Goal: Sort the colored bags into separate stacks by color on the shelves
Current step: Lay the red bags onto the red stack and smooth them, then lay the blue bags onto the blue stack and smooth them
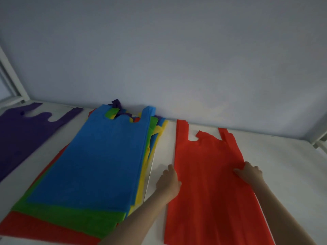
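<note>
A red bag (208, 174) lies flat on the white shelf (286, 170), handles toward the wall. My left hand (169, 181) rests at its left edge with fingers loosely bent. At the bag's right edge, my right hand (249, 172) presses down with fingers spread on the fabric. To the left sits a mixed pile (99, 165) topped by a blue bag, with green (70, 218), yellow (141, 183) and red (35, 228) bags showing underneath. A purple bag (23, 131) lies at the far left.
A pale wall (177, 59) closes the back of the shelf. White frame posts stand at the far left (12, 80) and far right (318, 138). Bare shelf surface shows to the right of the red bag.
</note>
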Available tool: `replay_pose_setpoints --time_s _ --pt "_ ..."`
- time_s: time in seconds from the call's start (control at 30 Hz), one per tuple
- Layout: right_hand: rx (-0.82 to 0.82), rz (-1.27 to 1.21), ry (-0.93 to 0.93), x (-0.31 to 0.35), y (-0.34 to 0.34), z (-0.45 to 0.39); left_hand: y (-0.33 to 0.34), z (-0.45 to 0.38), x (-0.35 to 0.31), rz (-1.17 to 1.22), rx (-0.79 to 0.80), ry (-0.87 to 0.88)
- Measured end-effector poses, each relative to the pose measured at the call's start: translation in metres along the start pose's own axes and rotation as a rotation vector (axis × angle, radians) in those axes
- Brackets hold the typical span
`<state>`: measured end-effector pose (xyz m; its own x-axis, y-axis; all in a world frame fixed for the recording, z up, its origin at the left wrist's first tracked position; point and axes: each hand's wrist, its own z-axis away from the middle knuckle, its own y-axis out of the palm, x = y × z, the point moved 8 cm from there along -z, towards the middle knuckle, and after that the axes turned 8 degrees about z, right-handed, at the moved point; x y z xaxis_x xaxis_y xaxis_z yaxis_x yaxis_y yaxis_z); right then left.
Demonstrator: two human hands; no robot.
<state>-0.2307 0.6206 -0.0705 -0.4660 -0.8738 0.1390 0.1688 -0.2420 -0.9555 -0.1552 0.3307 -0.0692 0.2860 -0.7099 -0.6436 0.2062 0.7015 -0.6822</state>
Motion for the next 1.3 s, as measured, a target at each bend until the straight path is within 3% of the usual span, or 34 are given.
replay_pose_setpoints --time_s 0.2,0.3,0.5,0.6,0.73,0.93,1.1,1.3 --pt "-0.158 -0.048 0.129 0.008 -0.016 0.028 -0.009 0.009 -0.007 -0.072 -0.048 0.049" --pt "-0.304 -0.028 0.003 0.058 -0.037 0.053 -0.039 0.013 -0.007 -0.103 -0.089 0.088" --pt "-0.125 -0.246 -0.433 0.227 -0.009 0.105 -0.142 0.019 0.057 -0.141 -0.225 -0.023" --pt "-0.048 -0.284 -0.511 0.29 0.008 0.134 -0.191 0.024 0.11 -0.178 -0.301 -0.11" --pt "0.016 -0.188 -0.493 0.33 0.033 0.156 -0.237 0.033 0.172 -0.242 -0.363 -0.231" --pt "-0.05 -0.074 -0.296 0.335 0.052 0.16 -0.256 0.033 0.225 -0.22 -0.317 -0.298" --pt "-0.055 -0.083 -0.228 0.334 0.053 0.159 -0.251 0.025 0.237 -0.167 -0.264 -0.27" --pt "-0.074 -0.096 -0.242 0.343 0.054 0.163 -0.254 0.021 0.224 -0.139 -0.34 -0.132"
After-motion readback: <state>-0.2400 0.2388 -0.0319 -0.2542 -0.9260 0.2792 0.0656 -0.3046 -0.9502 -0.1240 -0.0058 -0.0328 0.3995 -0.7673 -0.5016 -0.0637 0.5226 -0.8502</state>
